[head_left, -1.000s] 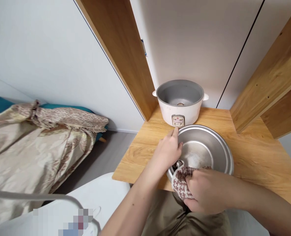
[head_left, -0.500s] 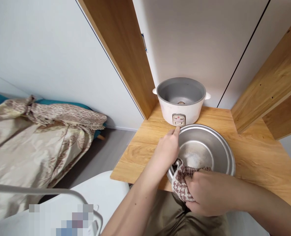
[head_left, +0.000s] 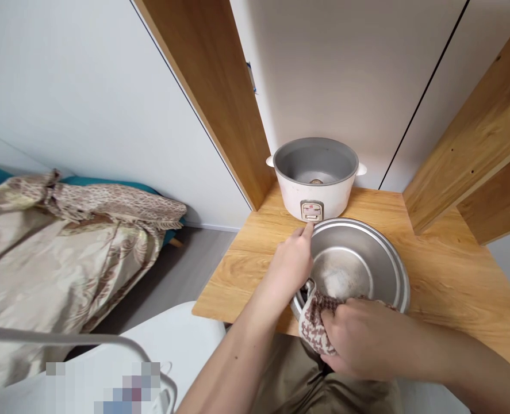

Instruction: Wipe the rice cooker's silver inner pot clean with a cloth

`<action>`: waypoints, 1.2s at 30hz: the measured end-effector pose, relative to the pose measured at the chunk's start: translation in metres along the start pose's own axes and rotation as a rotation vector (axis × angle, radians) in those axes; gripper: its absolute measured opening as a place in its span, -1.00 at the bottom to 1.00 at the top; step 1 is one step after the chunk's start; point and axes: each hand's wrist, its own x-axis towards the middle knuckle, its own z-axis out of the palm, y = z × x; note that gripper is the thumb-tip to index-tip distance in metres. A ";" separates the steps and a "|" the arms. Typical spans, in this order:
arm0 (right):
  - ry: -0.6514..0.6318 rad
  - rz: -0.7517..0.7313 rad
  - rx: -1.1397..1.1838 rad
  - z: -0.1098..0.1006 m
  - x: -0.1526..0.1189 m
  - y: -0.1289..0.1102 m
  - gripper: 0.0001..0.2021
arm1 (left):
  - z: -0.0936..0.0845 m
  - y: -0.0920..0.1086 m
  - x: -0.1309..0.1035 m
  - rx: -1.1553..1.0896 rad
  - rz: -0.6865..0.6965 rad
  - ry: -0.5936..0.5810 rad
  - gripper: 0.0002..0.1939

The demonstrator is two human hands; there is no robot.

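Note:
A wide round silvery metal pot (head_left: 379,259) rests at the front of the wooden table, close to my lap. My left hand (head_left: 291,256) grips its left rim, with the index finger laid along the edge. Bunched in my right hand (head_left: 362,336) is a brown-and-white patterned cloth (head_left: 317,328), pressed against the pot's near side. Part of the cloth and the near rim are hidden by that hand. Right behind the pot stands a white rice cooker (head_left: 289,192), lidless, its grey inside showing and its front switch panel (head_left: 312,211) facing me.
The wooden table (head_left: 457,270) has wooden posts (head_left: 220,92) at left and right, and a white wall (head_left: 345,75) behind. To the left are a bed with a patterned cover (head_left: 77,253) and a white surface (head_left: 186,333) with a cable (head_left: 86,338).
My right hand and the cloth have shifted very slightly along the pot's near side. The left hand keeps its grip on the rim. The whole view has moved a little.

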 end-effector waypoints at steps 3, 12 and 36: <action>0.071 -0.022 -0.158 0.006 -0.001 -0.005 -0.81 | 0.001 0.000 0.000 -0.010 -0.003 0.002 -0.30; -0.009 0.011 0.068 -0.004 0.000 0.004 -0.80 | 0.002 -0.001 0.001 -0.029 -0.002 0.013 -0.29; 0.020 0.114 0.113 0.001 -0.001 0.002 -0.74 | -0.003 -0.004 0.009 -0.057 0.049 -0.005 -0.30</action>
